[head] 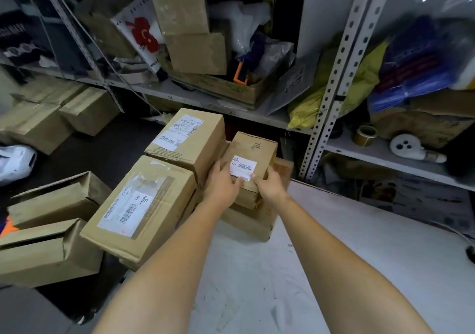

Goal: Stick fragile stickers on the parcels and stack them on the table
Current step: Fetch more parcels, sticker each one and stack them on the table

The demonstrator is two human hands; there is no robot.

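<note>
The small parcel [253, 151] sat at the far edge of the white table [334, 243], on top of a flatter carton [252, 223]. Its barcoded label [243, 167] faced up. Both hands clasped its near end. The left hand [222, 183] wrapped the left side, with fingers curled along the edge and thumb reaching toward the label. The right hand [270, 185] gripped the near right corner, thumb on top just beside the label and fingers round the side. Whether the parcel rested fully on the carton or was slightly raised could not be told.

A taller box [190, 138] stood just beside it on the left. A long labelled box [144, 205] lay nearer, overhanging the table's left edge. Behind stood metal shelving [331, 89] with a tape roll [364, 135] on it.
</note>
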